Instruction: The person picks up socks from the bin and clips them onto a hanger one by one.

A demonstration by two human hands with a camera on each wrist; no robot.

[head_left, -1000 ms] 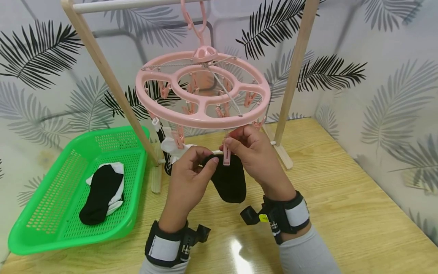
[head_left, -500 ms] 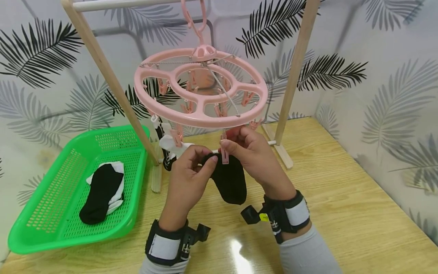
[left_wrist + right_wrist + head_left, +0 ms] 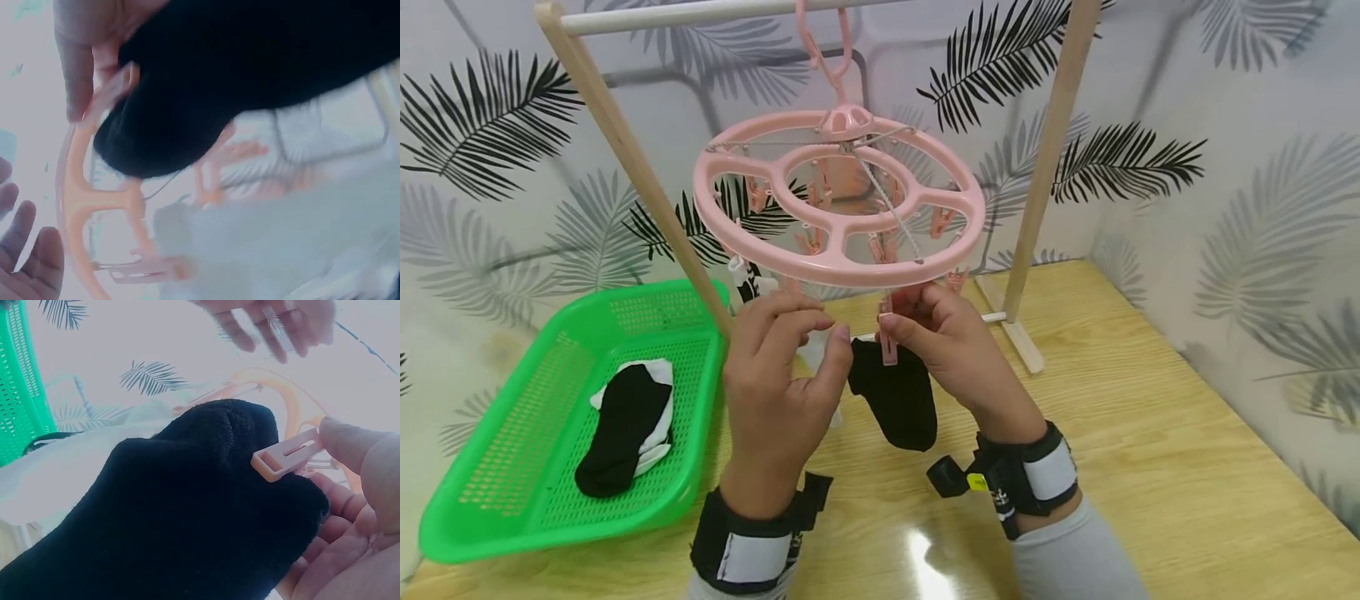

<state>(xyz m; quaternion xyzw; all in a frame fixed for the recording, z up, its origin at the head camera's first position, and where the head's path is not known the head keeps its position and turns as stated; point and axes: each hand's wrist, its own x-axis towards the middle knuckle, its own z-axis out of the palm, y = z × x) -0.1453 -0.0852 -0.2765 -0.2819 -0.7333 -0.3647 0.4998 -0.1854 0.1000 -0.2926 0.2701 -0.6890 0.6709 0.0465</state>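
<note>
in the head view, nearest, along the bottom edge, a light grey sleeve (image 3: 1075, 550) at lower right and a black wrist strap (image 3: 1051, 473) with a pale patch. farther in, left of centre, left hand (image 3: 778, 396) with fingers loosely bent and thumb apart from them, holding nothing, just beside a black sock (image 3: 895, 404). right of centre, right hand (image 3: 958, 346) with thumb and fingers pinching a pink clip (image 3: 888, 342). at centre, black sock hanging with upper edge at the clip and rounded end down; hard to tell any finger grip on the cloth itself. beneath, a wood-grain table (image 3: 1150, 400). at left, a green basket (image 3: 696, 467) with a second black sock (image 3: 625, 425) lying over white cloth (image 3: 655, 457). at upper centre, a round pink hanger (image 3: 850, 273) with more clips (image 3: 942, 220), hooked over a white rod (image 3: 700, 14) between wooden posts (image 3: 1056, 133). under the hanger's left side, a white-and-black piece (image 3: 748, 279), partly hidden by the left hand. farthest, across the top, a leaf-patterned wall (image 3: 1262, 92).
</note>
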